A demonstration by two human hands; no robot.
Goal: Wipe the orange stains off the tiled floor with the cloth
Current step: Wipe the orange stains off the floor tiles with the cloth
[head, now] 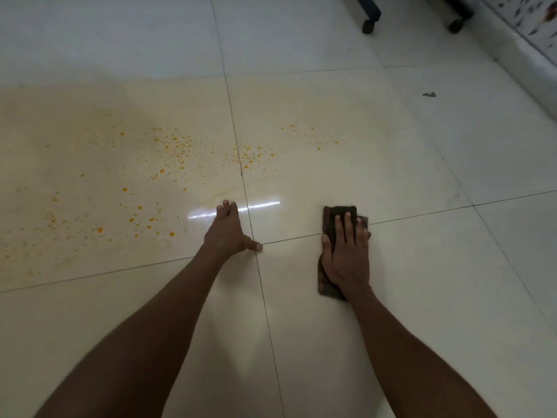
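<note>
— On the floor (422, 164), where was the cloth (340, 215)?
— Under my right hand (346, 260), pressed flat, fingers spread. My left hand (227, 233) lay released, empty; stains (168, 152) stayed far left.

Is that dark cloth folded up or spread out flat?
Folded, it seems. The cloth forms a compact, thick-edged pad pressed to the floor under the right hand.

Glossy pale tiled floor (391, 342) — dark grout lines.
Far right: two dark caster wheels (368, 26) of a furniture piece; patterned wall base (524, 28) beside them. A bright light streak (259, 205) reflects mid-floor — small dark scrap (429, 94) right.
</note>
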